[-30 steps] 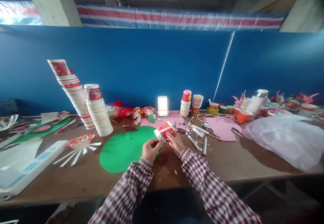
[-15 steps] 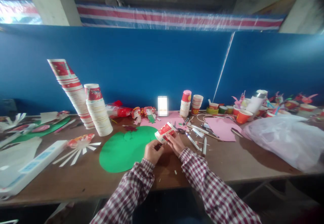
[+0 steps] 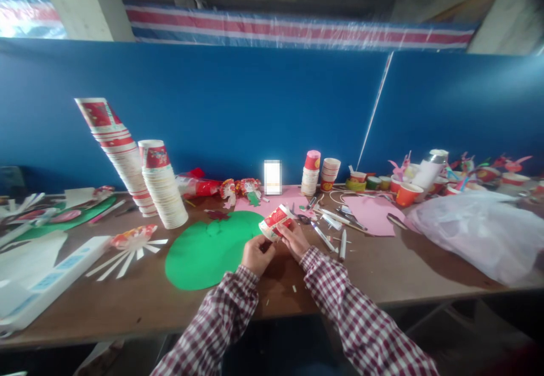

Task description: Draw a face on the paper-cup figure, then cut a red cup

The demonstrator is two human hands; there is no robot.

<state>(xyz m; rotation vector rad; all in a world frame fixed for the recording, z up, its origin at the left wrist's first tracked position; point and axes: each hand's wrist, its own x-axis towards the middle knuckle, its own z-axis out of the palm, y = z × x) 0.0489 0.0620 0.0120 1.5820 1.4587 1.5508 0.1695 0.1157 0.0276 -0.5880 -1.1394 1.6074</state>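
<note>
A red and white paper cup (image 3: 275,222) is held tilted above the brown table, in front of me. My right hand (image 3: 294,236) grips its side, thumb and fingers around the printed wall. My left hand (image 3: 257,254) is closed at the cup's lower end, its fingertips pinched there; whether they hold the cup's edge or a small piece is hidden. Beside my left hand lies a large green paper shape (image 3: 204,257). Markers (image 3: 343,245) and a pair of scissors (image 3: 304,219) lie to the right of the cup.
Two tall stacks of paper cups (image 3: 164,194) stand at the left, one leaning. A cup cut into strips (image 3: 134,240) and a white power strip (image 3: 55,285) lie nearer. Pink paper (image 3: 374,216) and a plastic bag (image 3: 480,234) are at the right.
The view has shifted very slightly. Both hands keep nearly the same place on the cup, and nothing has been picked up or let go.
</note>
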